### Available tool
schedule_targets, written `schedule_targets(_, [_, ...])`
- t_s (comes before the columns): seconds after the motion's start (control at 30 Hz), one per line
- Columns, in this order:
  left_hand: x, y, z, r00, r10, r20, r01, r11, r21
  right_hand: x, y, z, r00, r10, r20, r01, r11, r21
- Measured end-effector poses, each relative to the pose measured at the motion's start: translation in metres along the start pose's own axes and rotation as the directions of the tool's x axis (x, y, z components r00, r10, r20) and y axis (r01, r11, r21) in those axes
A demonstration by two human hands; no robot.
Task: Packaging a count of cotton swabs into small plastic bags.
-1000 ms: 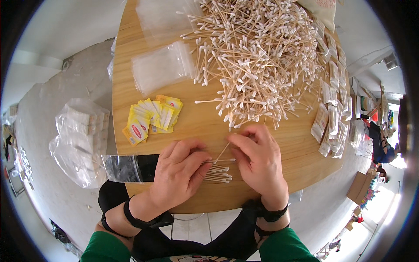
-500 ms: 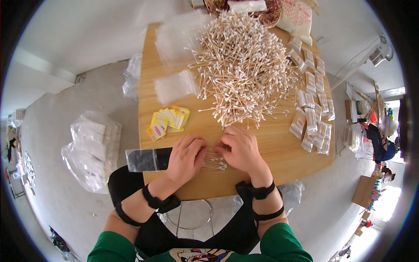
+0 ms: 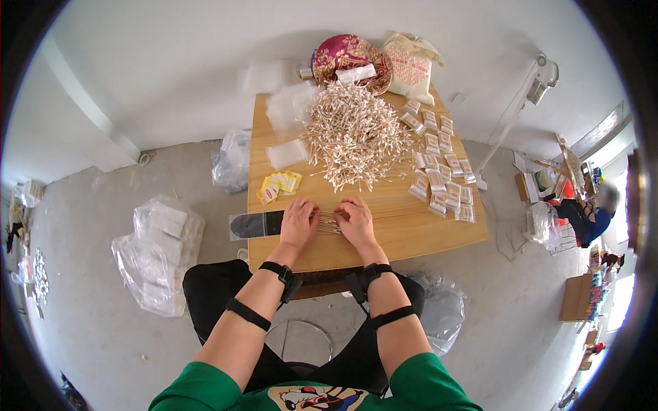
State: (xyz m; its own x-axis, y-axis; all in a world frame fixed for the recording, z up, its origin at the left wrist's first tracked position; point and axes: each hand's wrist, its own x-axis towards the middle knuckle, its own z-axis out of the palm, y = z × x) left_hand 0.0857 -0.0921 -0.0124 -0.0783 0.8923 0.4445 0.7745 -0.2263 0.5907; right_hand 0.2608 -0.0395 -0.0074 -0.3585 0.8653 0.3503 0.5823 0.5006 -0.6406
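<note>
A small bundle of cotton swabs (image 3: 328, 222) lies on the table near its front edge, sticks running sideways. My left hand (image 3: 297, 223) has its bent fingers closed around the bundle's left end. At the other end, my right hand (image 3: 356, 220) pinches the swabs, fingertips curled down to the tabletop. Both palms and some fingertips are hidden. Just beyond my hands rises a large loose heap of cotton swabs (image 3: 353, 133). Left of my left hand is a dark flat strip (image 3: 257, 225) in a clear sleeve. Yellow printed cards (image 3: 279, 185) lie fanned out beyond it.
Several filled swab packets (image 3: 445, 185) cover the right side of the wooden table (image 3: 411, 240). Clear plastic bags (image 3: 288, 155) lie at the left. A cloth sack (image 3: 410, 68) and a red patterned bundle (image 3: 351, 58) stand behind. A wrapped bale (image 3: 159, 253) sits on the floor.
The view has tilted up and drawn back, so the table looks smaller and more wall shows. My hands stay at the small swab bundle, fingers now closer about its ends.
</note>
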Motion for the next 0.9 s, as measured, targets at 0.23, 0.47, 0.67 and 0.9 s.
schedule_targets(0.23, [-0.021, 0.011, 0.007, 0.994, -0.072, -0.077, 0.082, 0.989, 0.125, -0.012, -0.002, 0.005, 0.990, 0.084, -0.116, -0.081, 0.996, 0.028])
schedule_targets(0.47, [-0.035, 0.023, 0.003, 0.979, -0.122, 0.166, 0.082, 0.970, 0.227, -0.038, -0.023, 0.008, 1.000, -0.004, 0.030, 0.010, 0.983, -0.184])
schedule_targets(0.67, [-0.034, 0.023, 0.002, 0.991, -0.069, 0.118, 0.034, 0.960, 0.277, -0.046, -0.038, 0.009, 0.991, 0.113, 0.074, -0.070, 0.899, -0.432])
schedule_targets(0.9, [-0.029, 0.026, 0.000, 0.944, -0.105, 0.313, -0.002, 0.946, 0.324, -0.041, -0.043, 0.011, 0.956, 0.187, 0.226, -0.045, 0.855, -0.517])
